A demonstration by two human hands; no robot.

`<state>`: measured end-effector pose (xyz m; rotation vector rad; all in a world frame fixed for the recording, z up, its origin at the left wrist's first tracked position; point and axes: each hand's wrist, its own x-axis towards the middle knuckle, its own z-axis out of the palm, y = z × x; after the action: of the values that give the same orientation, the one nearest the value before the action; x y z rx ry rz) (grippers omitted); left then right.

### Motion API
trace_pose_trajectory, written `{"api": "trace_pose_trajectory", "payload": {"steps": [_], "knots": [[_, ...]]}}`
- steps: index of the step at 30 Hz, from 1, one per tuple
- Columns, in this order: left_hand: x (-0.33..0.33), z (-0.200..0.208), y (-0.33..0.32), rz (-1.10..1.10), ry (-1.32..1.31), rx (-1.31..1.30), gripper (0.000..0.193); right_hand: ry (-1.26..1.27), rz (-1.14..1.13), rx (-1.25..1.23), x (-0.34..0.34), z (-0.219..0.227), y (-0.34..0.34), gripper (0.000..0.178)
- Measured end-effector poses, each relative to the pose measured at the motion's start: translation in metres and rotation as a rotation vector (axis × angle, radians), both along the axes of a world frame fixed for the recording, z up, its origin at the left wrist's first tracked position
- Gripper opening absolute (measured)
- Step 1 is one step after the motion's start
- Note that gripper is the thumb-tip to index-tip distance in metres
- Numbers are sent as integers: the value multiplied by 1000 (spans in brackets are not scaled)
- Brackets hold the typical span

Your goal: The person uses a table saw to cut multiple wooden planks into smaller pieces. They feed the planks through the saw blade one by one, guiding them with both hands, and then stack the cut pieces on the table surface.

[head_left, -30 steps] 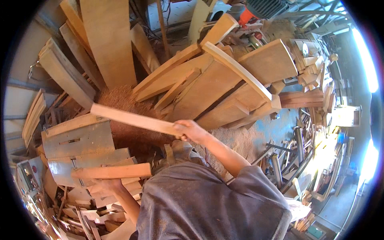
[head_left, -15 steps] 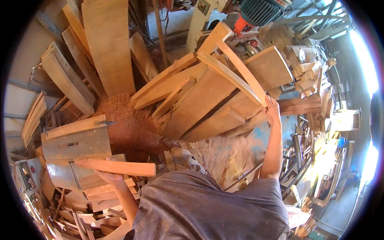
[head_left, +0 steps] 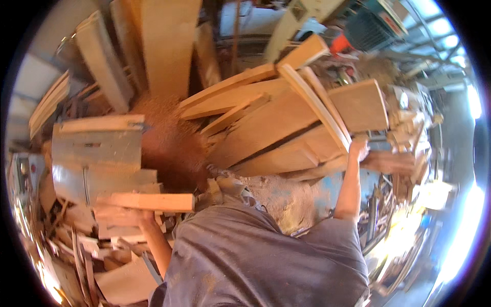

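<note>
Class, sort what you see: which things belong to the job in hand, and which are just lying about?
With the hands: wooden block, held in the left hand; two wooden strips, their lower ends at the right hand.

Lying about, apparently: sawdust heap; scrap wood, lower left; tall board, top.

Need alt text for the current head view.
A person's left hand holds a squared light-brown wooden block near a flat grey metal machine table; the right hand is at the lower ends of two narrow pale wooden strips lying over larger brown wooden boards. Brown sawdust lies between table and boards.
</note>
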<state>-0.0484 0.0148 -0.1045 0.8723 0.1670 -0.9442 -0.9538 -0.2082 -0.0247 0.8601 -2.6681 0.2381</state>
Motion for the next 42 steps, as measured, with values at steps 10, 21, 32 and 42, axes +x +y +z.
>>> {"api": "trace_pose_trajectory", "payload": {"steps": [10,21,32,42], "knots": [[-59,86,-28,352,121,124,60,168,786,592,29,-28,-41,50],[-67,95,-13,559,262,110,75,-726,1146,299,205,14,-34,36],[-36,129,3,627,202,66,66,-1417,1284,964,632,-43,-71,39],[-9,122,79,811,148,85,67,-800,1526,817,772,-82,-135,63]]}}
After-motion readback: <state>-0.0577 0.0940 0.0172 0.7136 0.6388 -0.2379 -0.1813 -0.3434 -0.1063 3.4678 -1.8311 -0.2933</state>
